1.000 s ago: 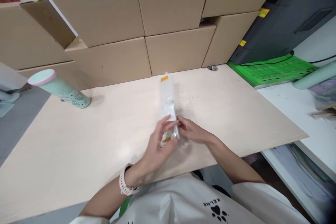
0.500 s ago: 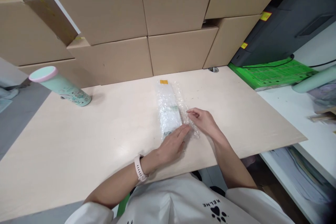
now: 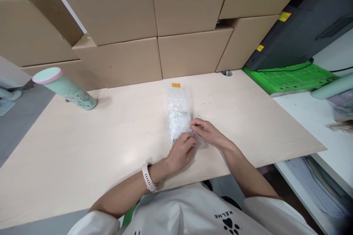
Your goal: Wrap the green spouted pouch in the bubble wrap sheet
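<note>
A long narrow package wrapped in clear bubble wrap [image 3: 178,114] lies flat on the pale wooden table [image 3: 82,143], its far end carrying a small orange tape tab [image 3: 175,85]. My left hand [image 3: 182,151], with a pink watch on the wrist, rests curled on the near end of the wrap, fingers pinching its edge. From the right side my right hand [image 3: 205,130] pinches the loose bubble wrap edge beside the package. Both hands meet at the package's near right corner.
A mint green bottle with a pink cap [image 3: 64,89] stands at the far left. Stacked cardboard boxes [image 3: 154,25] wall off the back. A green mat [image 3: 289,78] and a dark machine [image 3: 306,25] sit at the right on a white bench.
The package was lifted between both hands, then laid flat on the table. My left hand went from flat on it to curled, and my right hand moved in to pinch the wrap edge.
</note>
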A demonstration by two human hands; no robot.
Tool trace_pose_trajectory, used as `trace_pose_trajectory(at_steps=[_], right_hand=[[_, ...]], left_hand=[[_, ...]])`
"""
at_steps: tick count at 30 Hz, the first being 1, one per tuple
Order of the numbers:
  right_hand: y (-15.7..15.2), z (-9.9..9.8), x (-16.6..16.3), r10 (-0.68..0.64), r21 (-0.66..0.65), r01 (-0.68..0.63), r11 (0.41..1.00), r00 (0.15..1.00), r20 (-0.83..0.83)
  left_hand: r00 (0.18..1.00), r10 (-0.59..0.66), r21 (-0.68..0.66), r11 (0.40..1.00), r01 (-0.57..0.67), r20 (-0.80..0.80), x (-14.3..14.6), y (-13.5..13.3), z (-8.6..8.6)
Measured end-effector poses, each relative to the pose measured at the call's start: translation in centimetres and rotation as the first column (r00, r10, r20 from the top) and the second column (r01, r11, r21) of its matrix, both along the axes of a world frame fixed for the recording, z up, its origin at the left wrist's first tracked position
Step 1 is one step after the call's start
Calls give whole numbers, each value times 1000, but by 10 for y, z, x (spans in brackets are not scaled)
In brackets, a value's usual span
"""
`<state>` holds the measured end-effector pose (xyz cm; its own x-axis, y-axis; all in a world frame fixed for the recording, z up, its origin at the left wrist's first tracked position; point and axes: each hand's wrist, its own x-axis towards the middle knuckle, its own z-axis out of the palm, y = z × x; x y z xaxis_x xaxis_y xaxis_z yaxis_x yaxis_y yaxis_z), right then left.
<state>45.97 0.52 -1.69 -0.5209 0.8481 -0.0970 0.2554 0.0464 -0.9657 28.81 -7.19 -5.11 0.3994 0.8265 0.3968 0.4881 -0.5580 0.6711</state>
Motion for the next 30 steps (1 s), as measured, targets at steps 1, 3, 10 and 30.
trace_pose_trajectory(at_steps=[1,3,10,30], right_hand=[[0,-1,0,47,-2,-47,999,999,-7],[0,-3,-1,94,14,-94,995,996,-6],[-1,-13,-9,-73,114,61,992,992,104],[-18,9,-18,91,-193,-143,971,962,-258]], left_hand=[[1000,12,-3,1000,-12,3,0,-1,1],[998,48,28,998,-47,-34,1,-3,3],[905,187,259,962,-89,-382,0,-8,0],[979,132,412,909,-58,-154,-44,17,78]])
